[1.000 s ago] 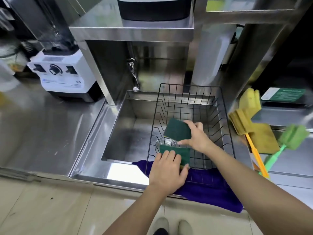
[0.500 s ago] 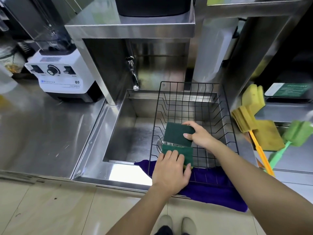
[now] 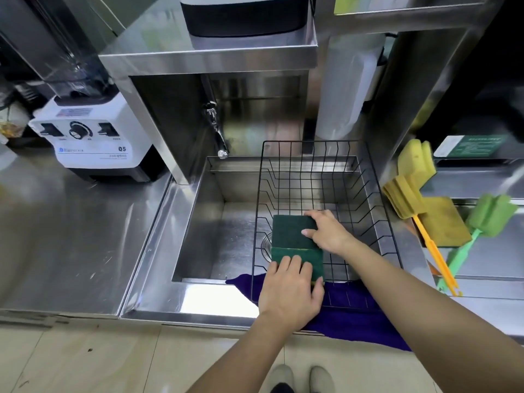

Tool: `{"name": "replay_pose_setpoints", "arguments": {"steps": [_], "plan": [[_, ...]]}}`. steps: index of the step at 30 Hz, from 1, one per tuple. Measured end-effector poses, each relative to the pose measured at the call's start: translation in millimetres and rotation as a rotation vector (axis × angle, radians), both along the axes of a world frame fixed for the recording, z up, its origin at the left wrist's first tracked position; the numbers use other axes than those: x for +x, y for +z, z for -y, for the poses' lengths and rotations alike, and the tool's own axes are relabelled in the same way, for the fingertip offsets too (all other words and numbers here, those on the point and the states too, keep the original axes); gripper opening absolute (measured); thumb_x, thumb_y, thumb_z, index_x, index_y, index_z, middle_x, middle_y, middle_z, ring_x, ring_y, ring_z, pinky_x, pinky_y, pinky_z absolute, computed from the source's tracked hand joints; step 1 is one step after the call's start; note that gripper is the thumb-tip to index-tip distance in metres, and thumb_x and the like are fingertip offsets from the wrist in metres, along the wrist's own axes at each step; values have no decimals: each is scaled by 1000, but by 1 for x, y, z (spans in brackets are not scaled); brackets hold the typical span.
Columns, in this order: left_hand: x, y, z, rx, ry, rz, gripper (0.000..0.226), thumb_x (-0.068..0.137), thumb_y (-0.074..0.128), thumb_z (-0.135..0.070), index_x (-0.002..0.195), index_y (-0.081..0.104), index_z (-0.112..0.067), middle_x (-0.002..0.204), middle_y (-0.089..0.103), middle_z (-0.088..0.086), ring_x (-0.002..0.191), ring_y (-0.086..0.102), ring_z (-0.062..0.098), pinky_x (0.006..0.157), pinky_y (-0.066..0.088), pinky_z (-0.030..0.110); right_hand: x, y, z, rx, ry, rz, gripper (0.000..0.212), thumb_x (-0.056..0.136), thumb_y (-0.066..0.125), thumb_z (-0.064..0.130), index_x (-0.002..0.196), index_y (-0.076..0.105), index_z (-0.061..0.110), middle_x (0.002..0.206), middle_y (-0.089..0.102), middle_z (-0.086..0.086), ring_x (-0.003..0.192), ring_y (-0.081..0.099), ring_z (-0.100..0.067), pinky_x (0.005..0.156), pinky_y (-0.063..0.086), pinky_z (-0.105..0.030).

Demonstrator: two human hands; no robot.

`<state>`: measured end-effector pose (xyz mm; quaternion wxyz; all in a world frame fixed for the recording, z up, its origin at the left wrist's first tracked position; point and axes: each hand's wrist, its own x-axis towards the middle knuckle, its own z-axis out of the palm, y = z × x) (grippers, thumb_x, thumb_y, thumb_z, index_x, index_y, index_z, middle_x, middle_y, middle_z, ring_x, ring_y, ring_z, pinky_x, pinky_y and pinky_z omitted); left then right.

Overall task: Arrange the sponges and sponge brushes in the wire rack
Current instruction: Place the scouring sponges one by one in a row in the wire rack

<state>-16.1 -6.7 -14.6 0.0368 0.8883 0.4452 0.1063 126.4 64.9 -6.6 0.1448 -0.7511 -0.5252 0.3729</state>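
Observation:
A black wire rack (image 3: pixel 380 194) sits over the right half of the sink. Two dark green sponges lie side by side in its near left corner. My right hand (image 3: pixel 329 232) grips the far sponge (image 3: pixel 292 231) by its right edge. My left hand (image 3: pixel 292 287) rests on the near sponge (image 3: pixel 304 255), fingers curled over its near edge. On the counter to the right lie a yellow sponge (image 3: pixel 415 161), a flat yellow sponge (image 3: pixel 448 222), a yellow sponge brush with an orange handle (image 3: pixel 402 197) and a green sponge brush (image 3: pixel 492 219).
A purple cloth (image 3: pixel 357 321) lies under the rack's near end and hangs over the counter edge. The steel sink (image 3: pixel 215 236) is open on the left, with a tap (image 3: pixel 217 131) behind. A white blender (image 3: pixel 90 140) stands at the left. A steel shelf overhangs the back.
My right hand has lowered the far green sponge from a tilted hold down flat into the rack, against the near sponge. My left hand has stayed on the near sponge.

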Motion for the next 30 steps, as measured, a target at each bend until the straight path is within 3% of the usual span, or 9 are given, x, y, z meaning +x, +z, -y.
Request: {"name": "replay_pose_setpoints", "arguments": {"steps": [4,8,12,16,20,23,25,30], "plan": [[0,1,-1,-5,-52,-16,36,87,38,-42,79,60,-15,77,58,2,72,50,21,67,44,35,2,0,12,15,35,158,55,94,48,35,143,30,19,140,46,-11,122,51,-30,97,46,-44],[4,2,4,-7,-102,4,39,89,38,-47,82,58,-15,77,57,1,73,50,21,69,41,34,9,9,24,199,-38,229,44,94,48,32,135,44,15,128,59,-10,115,57,-28,91,47,-38],[24,2,18,6,-211,-2,44,88,38,-51,77,59,-13,74,57,3,72,49,23,69,33,35,28,30,37,392,-180,247,29,95,46,24,119,58,13,115,68,-8,104,62,-27,83,49,-35],[53,4,27,-58,-211,-46,48,87,35,-53,76,62,-15,72,61,3,70,54,23,65,43,35,64,44,57,499,-377,235,25,94,47,16,112,63,6,107,70,-15,99,63,-32,79,47,-36],[71,5,27,-130,-193,-90,53,86,31,-54,77,65,-14,72,65,4,69,59,24,64,47,36,111,45,73,526,-625,221,27,92,48,10,115,61,3,112,65,-17,104,59,-34,81,42,-31],[79,5,29,-179,-172,-109,65,87,17,-57,92,64,-13,88,67,6,84,59,25,76,45,40,147,36,80,450,-749,264,30,88,48,8,116,58,1,118,59,-20,113,54,-36,91,43,-40],[82,6,29,-175,-167,-141,75,84,4,-59,104,60,-14,103,65,6,97,55,25,86,39,40,165,26,84,366,-760,301,30,85,50,8,111,58,-4,114,60,-25,112,53,-41,90,44,-45],[84,5,30,-184,-110,-125,82,79,-2,-63,113,56,-17,112,63,2,104,52,21,91,35,37,183,10,89,54,-785,232,45,83,60,17,121,46,-3,125,56,-28,118,51,-42,95,43,-46]]}}
